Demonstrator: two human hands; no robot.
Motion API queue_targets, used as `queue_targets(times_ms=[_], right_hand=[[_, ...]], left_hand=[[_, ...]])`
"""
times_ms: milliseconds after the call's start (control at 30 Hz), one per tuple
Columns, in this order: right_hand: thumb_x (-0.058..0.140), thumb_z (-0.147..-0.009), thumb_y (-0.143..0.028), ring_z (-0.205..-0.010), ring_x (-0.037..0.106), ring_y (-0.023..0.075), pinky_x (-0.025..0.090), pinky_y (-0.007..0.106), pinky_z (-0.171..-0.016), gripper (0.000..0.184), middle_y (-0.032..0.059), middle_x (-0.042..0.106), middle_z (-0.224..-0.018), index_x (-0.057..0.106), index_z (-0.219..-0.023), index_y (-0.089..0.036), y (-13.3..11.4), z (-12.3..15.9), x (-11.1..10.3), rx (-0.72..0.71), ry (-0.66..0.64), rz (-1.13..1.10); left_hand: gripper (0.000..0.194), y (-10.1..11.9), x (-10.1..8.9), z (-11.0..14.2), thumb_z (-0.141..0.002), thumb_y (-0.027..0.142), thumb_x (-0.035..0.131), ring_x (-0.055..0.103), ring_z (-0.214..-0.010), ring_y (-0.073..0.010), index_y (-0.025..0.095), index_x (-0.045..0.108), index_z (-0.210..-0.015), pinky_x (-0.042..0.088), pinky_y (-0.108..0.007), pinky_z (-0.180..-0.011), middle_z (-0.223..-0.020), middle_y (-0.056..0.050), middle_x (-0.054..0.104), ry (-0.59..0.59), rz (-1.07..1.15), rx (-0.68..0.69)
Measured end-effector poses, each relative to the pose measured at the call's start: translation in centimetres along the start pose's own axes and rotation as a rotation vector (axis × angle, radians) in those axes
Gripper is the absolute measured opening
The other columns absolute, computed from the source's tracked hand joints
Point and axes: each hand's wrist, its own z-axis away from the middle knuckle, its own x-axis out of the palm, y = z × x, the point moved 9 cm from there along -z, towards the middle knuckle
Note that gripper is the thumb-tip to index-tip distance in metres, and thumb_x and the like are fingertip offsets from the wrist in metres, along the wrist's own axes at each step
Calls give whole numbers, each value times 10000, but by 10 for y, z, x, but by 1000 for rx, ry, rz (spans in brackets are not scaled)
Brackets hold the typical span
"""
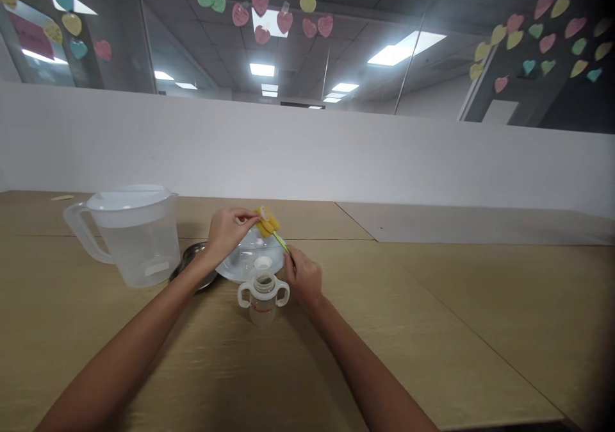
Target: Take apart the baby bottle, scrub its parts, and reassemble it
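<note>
My right hand (303, 277) is closed round the green handle of a bottle brush (281, 242) with a yellow sponge head. My left hand (229, 230) pinches a small pale round piece (263, 214) against the sponge; its exact kind is too small to tell. Both hands are raised over a clear shallow bowl (230, 270). A white ring (262, 263) shows at the bowl's near edge. Just in front stands a baby bottle (263, 300), upright and uncapped, with two white side handles. My right wrist is close beside its right handle.
A large translucent lidded pitcher (144, 246) stands on the left of the wooden table (408, 329). Between it and the bowl lies a dark metal dish (206, 282), partly behind my left forearm. A white low wall (307, 153) runs along the back.
</note>
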Motion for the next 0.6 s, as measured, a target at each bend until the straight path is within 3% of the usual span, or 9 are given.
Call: queue_targets(times_ms=[200,333,467,600], right_hand=[[326,-952,-275,-647,616,126,397,208,-563,338,56,682,-793,629,-1025,-145,-3,2,0,-54,39,74],[340,-949,-265,-623,606,119,385,205,-550,321,49,678,-770,634,-1015,-152,-8,3,-4,-97,60,85],[353,-942,-254,-607,598,114,381,202,-543,305,41,671,-740,637,-995,-156,-8,3,-6,-92,71,73],[343,-941,-255,-662,616,120,403,196,-578,310,53,682,-809,630,-997,-152,-3,2,-7,-44,75,32]], left_hand=[[206,3,0,0,-802,341,586,613,-735,-217,200,733,-833,419,-336,-728,-805,-46,721,-27,-255,86],[226,-2,-9,-3,-815,343,562,617,-747,-227,194,731,-829,419,-341,-725,-807,-57,719,11,-301,74],[243,-14,-16,-8,-781,375,588,624,-715,-204,183,731,-822,443,-304,-680,-800,-53,720,-11,-130,-21],[229,-10,-8,-8,-707,392,651,638,-726,-185,192,731,-785,463,-260,-654,-787,-30,725,-174,111,-114]])
